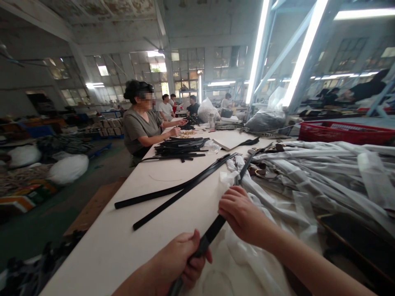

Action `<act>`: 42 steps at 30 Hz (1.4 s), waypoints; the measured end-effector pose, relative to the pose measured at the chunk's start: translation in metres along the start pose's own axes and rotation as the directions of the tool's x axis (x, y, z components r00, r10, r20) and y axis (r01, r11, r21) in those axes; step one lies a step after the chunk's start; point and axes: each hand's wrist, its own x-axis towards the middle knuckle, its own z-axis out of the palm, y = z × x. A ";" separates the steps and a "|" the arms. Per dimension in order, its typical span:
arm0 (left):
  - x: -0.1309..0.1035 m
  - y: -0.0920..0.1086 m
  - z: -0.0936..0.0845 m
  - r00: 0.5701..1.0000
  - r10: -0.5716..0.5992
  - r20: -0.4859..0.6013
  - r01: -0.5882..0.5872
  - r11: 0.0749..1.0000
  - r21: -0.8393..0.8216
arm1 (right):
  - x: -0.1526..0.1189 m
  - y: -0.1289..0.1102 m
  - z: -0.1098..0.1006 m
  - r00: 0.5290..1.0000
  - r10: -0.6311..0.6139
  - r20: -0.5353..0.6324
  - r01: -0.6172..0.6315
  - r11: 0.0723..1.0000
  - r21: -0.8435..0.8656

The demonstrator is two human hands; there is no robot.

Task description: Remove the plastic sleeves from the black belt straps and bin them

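Note:
A long black strap point(215, 229) runs up the table between my two hands. My left hand point(185, 257) is closed round its lower part, thumb on top. Farther along, my right hand point(237, 209) wraps over the same strap, fingers curled down. Beyond that hand the strap passes a piece of clear plastic wrap point(230, 179) and reaches the white-wrapped bundles. Two more black straps point(160, 195) lie slantwise on the pale table point(108, 242), left of my hands.
White-wrapped straps point(308, 164) are heaped at right, before a red crate point(342, 132). A stack of black strips point(180, 147) lies at the far left edge, where a co-worker point(142, 123) sits. A grey sheet point(230, 139) and a stuffed plastic bag point(265, 120) are farther back.

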 end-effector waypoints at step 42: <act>-0.003 0.007 -0.012 0.976 0.172 -0.134 -0.169 0.985 0.035 | 0.003 0.007 0.028 0.999 -0.010 0.054 0.010 1.000 0.008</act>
